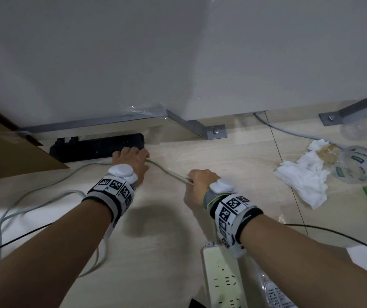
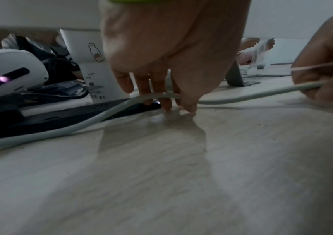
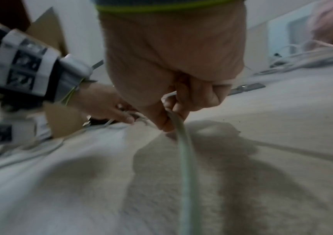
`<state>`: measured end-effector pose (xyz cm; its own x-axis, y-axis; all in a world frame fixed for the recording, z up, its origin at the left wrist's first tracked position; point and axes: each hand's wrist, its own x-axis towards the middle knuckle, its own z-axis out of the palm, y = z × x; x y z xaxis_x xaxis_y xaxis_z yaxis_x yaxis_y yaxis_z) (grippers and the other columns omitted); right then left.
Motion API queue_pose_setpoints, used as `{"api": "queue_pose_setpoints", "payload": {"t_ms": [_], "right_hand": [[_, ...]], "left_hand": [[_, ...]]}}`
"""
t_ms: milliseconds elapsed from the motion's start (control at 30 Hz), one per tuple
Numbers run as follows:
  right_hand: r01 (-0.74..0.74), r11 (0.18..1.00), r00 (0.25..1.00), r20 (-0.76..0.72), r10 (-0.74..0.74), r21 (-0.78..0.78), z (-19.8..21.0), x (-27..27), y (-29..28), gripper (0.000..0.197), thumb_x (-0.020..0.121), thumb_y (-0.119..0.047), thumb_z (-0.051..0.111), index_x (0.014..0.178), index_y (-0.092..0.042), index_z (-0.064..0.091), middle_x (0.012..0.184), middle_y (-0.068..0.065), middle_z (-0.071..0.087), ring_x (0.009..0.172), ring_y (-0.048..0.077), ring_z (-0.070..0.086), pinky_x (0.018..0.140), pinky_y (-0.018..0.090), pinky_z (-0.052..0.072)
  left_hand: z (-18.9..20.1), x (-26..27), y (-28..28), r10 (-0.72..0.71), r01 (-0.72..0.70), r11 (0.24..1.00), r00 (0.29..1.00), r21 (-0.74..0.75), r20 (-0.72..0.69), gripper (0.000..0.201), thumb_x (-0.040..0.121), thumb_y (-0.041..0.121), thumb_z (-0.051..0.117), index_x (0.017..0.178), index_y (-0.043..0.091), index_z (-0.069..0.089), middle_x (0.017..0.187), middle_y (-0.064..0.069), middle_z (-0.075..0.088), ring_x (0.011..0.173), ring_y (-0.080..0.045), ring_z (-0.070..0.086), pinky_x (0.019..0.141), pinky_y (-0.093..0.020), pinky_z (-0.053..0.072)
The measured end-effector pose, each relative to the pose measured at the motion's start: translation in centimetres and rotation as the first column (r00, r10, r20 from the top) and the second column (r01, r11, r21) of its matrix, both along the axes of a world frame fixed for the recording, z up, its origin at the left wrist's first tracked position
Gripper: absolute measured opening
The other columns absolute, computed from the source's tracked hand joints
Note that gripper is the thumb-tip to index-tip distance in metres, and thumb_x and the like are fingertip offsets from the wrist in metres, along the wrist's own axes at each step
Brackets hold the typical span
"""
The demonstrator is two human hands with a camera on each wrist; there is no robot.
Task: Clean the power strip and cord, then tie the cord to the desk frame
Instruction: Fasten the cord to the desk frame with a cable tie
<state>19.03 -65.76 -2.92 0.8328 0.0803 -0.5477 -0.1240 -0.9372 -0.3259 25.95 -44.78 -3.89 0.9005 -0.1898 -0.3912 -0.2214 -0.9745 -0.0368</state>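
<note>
At mid-frame the left hand (image 1: pixel 131 160) pinches the pale cord (image 1: pixel 167 171) beside the black strip (image 1: pixel 93 147) under the desk frame (image 1: pixel 116 121), the right hand (image 1: pixel 200 182) fisted round it nearby, white strip (image 1: pixel 220 278) bottom centre.

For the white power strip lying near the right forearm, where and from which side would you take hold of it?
Grip the white power strip across its narrow width, near the far end where the body is bare, coming from above. It lies flat on the floor, sockets up, so both long edges are open to fingers and thumb. Its cord exit is hidden under the right hand wristband.
</note>
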Motion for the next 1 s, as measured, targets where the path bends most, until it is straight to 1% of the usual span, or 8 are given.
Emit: {"api": "queue_pose_setpoints", "payload": {"t_ms": [133, 300, 500, 633, 700, 800, 867, 1000], "right_hand": [[0.352, 0.928, 0.935, 0.001, -0.355, 0.117, 0.0, 0.6, -3.6, 0.014, 0.083, -0.034, 0.056, 0.082, -0.02, 0.052, 0.091, 0.0, 0.062, 0.074, 0.025, 0.055, 0.067, 0.023, 0.039], [0.504, 0.861, 0.862, 0.02, -0.506, 0.064, -0.3, 0.8, -7.9, 0.017, 0.089, -0.033, 0.049, 0.091, -0.016, 0.052, 0.093, 0.007, 0.061, 0.075, 0.027, 0.052, 0.066, 0.027, 0.038], [0.473, 0.877, 0.873, 0.093, -0.479, 0.079, 0.2, 1.4, -8.7, 0.032, 0.088, -0.05, 0.051, 0.096, -0.02, 0.052, 0.083, 0.002, 0.061, 0.071, 0.026, 0.056, 0.065, 0.028, 0.042], [0.444, 0.885, 0.869, 0.171, -0.464, 0.141, 0.7, 3.0, -8.4, 0.024, 0.097, -0.038, 0.043, 0.091, -0.017, 0.052, 0.075, 0.002, 0.056, 0.072, 0.03, 0.055, 0.063, 0.029, 0.037], [0.423, 0.893, 0.886, 0.136, -0.443, 0.152, 0.6, 3.6, -7.6, 0.023, 0.099, -0.03, 0.039, 0.088, -0.014, 0.051, 0.074, 0.003, 0.054, 0.07, 0.029, 0.053, 0.062, 0.029, 0.036], [0.399, 0.897, 0.914, -0.002, -0.406, 0.19, 0.0, 4.2, -6.0, 0.02, 0.099, -0.025, 0.04, 0.096, -0.012, 0.054, 0.088, 0.005, 0.057, 0.076, 0.027, 0.052, 0.066, 0.028, 0.037], [0.393, 0.902, 0.919, -0.044, -0.392, 0.179, -0.5, 4.4, -6.0, 0.019, 0.098, -0.027, 0.04, 0.092, -0.014, 0.053, 0.094, 0.007, 0.059, 0.08, 0.027, 0.053, 0.068, 0.029, 0.038], [0.348, 0.931, 0.937, -0.002, -0.35, 0.107, -0.9, 4.3, -7.5, 0.023, 0.096, -0.032, 0.044, 0.084, -0.016, 0.056, 0.084, 0.005, 0.06, 0.071, 0.024, 0.053, 0.065, 0.028, 0.04]], "left_hand": [[0.8, 0.6, -0.2, 0.006, -0.004, 0.999, 0.998, 0.034, -0.057, 0.024, 0.097, 0.044, 0.037, 0.103, 0.025, 0.05, 0.109, 0.0, 0.063, 0.102, -0.027, 0.055, 0.091, -0.038, 0.029], [0.7, -0.4, -2.7, 0.057, -0.086, 0.94, 0.994, -0.331, -0.096, 0.026, 0.099, 0.036, 0.041, 0.085, 0.015, 0.047, 0.09, -0.013, 0.063, 0.077, -0.029, 0.057, 0.067, -0.03, 0.036], [1.1, -0.5, -8.3, 0.117, -0.058, 0.766, 0.992, -0.64, 0.05, 0.028, 0.097, 0.045, 0.039, 0.08, 0.026, 0.051, 0.07, 0.002, 0.058, 0.066, -0.024, 0.055, 0.062, -0.032, 0.044], [1.1, 0.3, -10.2, 0.141, -0.043, 0.693, 0.987, -0.72, 0.077, 0.029, 0.097, 0.043, 0.042, 0.076, 0.024, 0.051, 0.059, 0.005, 0.05, 0.058, -0.021, 0.049, 0.055, -0.029, 0.036], [1.0, 0.2, -11.1, 0.189, -0.087, 0.619, 0.981, -0.781, 0.04, 0.027, 0.097, 0.041, 0.042, 0.08, 0.026, 0.056, 0.062, 0.004, 0.054, 0.06, -0.021, 0.051, 0.058, -0.029, 0.039], [0.7, -1.0, -12.9, 0.119, -0.009, 0.54, 0.991, -0.841, 0.066, 0.033, 0.097, 0.031, 0.036, 0.111, 0.021, 0.064, 0.095, -0.007, 0.067, 0.083, -0.023, 0.06, 0.073, -0.031, 0.046], [0.6, -1.6, -13.3, 0.059, 0.028, 0.583, 0.995, -0.812, 0.077, 0.035, 0.098, 0.027, 0.033, 0.118, 0.015, 0.06, 0.105, -0.011, 0.064, 0.091, -0.027, 0.059, 0.079, -0.034, 0.046], [0.0, 0.0, -10.4, 0.155, -0.169, 0.824, 0.985, -0.54, -0.073, 0.036, 0.1, 0.045, 0.025, 0.102, 0.024, 0.054, 0.088, -0.004, 0.063, 0.077, -0.029, 0.058, 0.069, -0.034, 0.045]]}}
